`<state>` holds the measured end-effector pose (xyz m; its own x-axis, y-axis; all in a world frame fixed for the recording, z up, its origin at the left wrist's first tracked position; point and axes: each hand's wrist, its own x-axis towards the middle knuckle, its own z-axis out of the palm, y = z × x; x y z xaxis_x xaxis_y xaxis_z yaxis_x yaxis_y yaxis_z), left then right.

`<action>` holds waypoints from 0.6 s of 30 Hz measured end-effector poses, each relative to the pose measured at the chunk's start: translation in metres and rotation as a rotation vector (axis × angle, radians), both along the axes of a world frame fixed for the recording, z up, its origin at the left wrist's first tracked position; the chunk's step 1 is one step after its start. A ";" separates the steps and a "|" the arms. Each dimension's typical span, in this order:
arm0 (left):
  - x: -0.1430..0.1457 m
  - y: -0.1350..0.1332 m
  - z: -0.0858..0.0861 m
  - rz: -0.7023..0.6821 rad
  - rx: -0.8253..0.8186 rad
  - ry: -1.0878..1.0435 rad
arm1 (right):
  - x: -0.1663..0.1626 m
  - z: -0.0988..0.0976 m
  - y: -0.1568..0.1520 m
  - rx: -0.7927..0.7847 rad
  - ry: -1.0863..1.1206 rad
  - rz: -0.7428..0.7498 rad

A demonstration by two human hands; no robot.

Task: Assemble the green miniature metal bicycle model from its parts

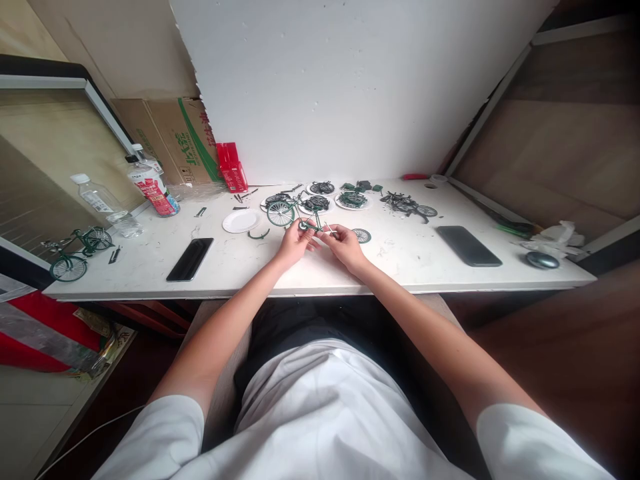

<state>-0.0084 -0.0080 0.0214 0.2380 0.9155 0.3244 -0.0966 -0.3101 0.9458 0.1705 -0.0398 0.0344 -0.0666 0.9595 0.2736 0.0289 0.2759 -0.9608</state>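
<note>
White, creased T-shirt cloth (330,413) fills the bottom of the head-cam view, w/ my bare forearms reaching past it to a white-topped table (250,267). L hand (294,243) pinches the low frame of a small green model bicycle (293,215), spoked wheel pointing L, mid-table; prob. gripped low b/c that steadies it. R hand (346,247) is nearly closed by its other end, thumb & finger on a thin pale stick-like pc (329,228); can't tell what it is. Dark-rimmed spoked wheel (361,235) lies just beside R hand, prob. for easy reach. Containers: round white plate (353,208) holds green pcs; second white plate (331,207), behind the bike, holds dark wheels, prob. sorted by type. Clear plastic bottle w/ white cap (100,200) stands far L, contents unclear; red cardboard box (231,167), can't see inside.
</note>
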 end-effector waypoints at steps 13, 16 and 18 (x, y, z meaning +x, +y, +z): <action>0.000 -0.004 0.004 -0.052 0.016 0.003 | 0.000 0.007 -0.005 -0.158 0.143 0.126; 0.001 -0.005 0.005 -0.051 0.018 0.014 | 0.001 0.010 -0.006 -0.181 0.167 0.164; 0.001 -0.007 0.006 -0.046 0.009 0.024 | 0.001 0.011 -0.007 -0.189 0.172 0.184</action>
